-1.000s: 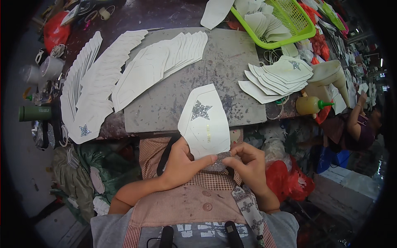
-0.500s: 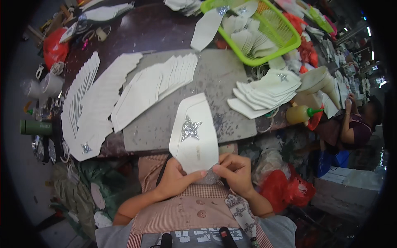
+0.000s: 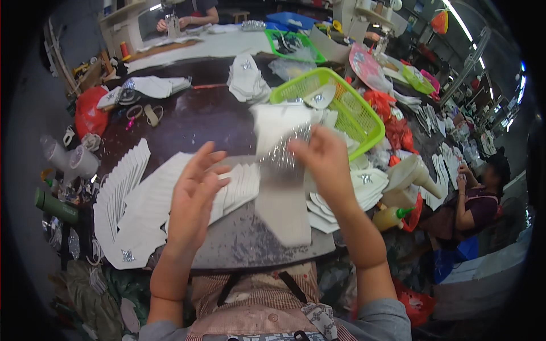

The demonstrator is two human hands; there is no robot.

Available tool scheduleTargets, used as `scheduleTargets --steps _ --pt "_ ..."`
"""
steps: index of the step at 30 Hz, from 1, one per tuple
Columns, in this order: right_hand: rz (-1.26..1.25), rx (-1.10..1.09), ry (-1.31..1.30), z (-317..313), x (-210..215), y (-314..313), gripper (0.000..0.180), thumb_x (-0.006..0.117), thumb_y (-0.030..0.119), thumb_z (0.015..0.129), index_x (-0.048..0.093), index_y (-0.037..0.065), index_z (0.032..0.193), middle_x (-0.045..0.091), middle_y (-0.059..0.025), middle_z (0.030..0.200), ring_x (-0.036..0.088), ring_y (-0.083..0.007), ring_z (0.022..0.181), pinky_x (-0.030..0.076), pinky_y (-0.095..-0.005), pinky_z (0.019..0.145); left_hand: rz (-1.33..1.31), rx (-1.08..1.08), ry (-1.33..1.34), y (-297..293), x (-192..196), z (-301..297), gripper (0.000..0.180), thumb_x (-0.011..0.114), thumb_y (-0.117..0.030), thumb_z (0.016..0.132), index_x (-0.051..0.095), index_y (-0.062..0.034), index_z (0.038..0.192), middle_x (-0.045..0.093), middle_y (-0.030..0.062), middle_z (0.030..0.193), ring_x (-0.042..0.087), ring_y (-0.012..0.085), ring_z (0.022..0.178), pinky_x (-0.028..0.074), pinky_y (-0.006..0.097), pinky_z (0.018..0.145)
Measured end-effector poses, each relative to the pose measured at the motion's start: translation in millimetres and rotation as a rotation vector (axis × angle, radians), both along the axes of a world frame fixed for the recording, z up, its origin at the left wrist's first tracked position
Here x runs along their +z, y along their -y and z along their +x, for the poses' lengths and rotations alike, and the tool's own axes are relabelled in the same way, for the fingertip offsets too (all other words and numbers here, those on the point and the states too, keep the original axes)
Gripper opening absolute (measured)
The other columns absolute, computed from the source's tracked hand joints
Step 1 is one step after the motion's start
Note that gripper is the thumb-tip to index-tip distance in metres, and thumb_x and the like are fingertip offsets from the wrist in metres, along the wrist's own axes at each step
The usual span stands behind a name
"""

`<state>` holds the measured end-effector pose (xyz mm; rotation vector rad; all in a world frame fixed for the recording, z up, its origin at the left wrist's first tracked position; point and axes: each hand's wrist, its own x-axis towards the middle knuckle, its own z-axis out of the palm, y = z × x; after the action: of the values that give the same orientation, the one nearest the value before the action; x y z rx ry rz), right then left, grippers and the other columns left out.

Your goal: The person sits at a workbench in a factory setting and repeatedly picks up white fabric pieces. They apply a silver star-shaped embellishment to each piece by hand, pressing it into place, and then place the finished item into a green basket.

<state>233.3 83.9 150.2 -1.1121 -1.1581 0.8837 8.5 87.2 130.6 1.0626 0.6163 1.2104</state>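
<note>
My right hand is pinched on a white shoe piece with a shiny silver glitter section, above the grey board. Motion blurs the piece, so I cannot tell where it ends against the white panel hanging below it. My left hand is raised with its fingers apart and holds nothing. Under and beside it lie fanned rows of white shoe pieces, one showing a silver star. A lime green basket with more white pieces stands just beyond my right hand.
A stack of white pieces lies on the dark table farther back. Near the right edge are a fanned white stack and a glue bottle with a green tip. Two co-workers sit at the far side and right.
Both hands have risen and moved forward from the table's near edge. The left hand has let go of the white shoe piece. The view has tilted up, showing more of the far table.
</note>
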Motion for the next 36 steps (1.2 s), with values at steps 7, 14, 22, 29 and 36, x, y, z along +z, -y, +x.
scheduleTargets --steps 7,14,22,29,36 --pt "-0.132 -0.405 -0.573 134.2 -115.4 -223.3 0.026 0.069 0.015 0.085 0.055 -0.001 0.101 0.062 -0.0099 0.082 0.061 -0.0183 0.069 0.051 -0.0317 0.061 -0.149 0.046 -0.118 12.6 -43.2 -19.4 0.057 0.059 -0.007 0.088 0.035 -0.0017 0.14 0.045 0.0152 0.132 0.052 0.0196 0.108 0.045 0.031 0.09" --pt "0.054 -0.433 -0.381 99.3 -93.3 -124.4 0.042 0.067 0.014 0.087 0.052 -0.01 0.117 0.061 -0.0136 0.1 0.06 -0.0186 0.087 0.051 -0.0317 0.077 0.015 0.281 -0.315 17.4 -62.4 -64.1 0.062 0.063 -0.004 0.083 0.036 -0.0021 0.139 0.043 0.0145 0.132 0.051 0.0194 0.107 0.044 0.031 0.091" --pt "-0.289 -0.113 0.164 -17.2 -164.9 98.5 0.021 0.065 0.004 0.086 0.064 -0.002 0.106 0.067 -0.0067 0.093 0.062 -0.0106 0.083 0.049 -0.0238 0.075 0.745 0.151 -1.298 -15.2 -123.9 -63.2 0.068 0.076 -0.034 0.074 0.051 -0.0011 0.128 0.047 0.0182 0.136 0.042 0.0355 0.127 0.032 0.044 0.107" --pt "-0.2 -0.136 -0.048 -16.1 -174.2 116.9 0.019 0.062 0.002 0.087 0.065 -0.001 0.106 0.069 -0.0108 0.096 0.065 -0.0151 0.087 0.05 -0.0264 0.079 0.727 0.287 -1.045 -6.8 -133.2 -71.2 0.071 0.079 -0.022 0.068 0.048 -0.0015 0.129 0.051 0.0176 0.132 0.044 0.0364 0.126 0.033 0.046 0.107" --pt "0.476 -0.431 1.175 107.3 -91.8 -45.7 0.023 0.063 0.002 0.08 0.065 0.003 0.103 0.065 -0.0149 0.09 0.06 -0.0343 0.088 0.047 -0.0384 0.081 0.905 -0.276 -1.146 57.7 -121.4 -62.4 0.086 0.079 -0.041 0.07 0.04 -0.0036 0.137 0.039 0.0213 0.141 0.035 0.0388 0.133 0.024 0.055 0.109"
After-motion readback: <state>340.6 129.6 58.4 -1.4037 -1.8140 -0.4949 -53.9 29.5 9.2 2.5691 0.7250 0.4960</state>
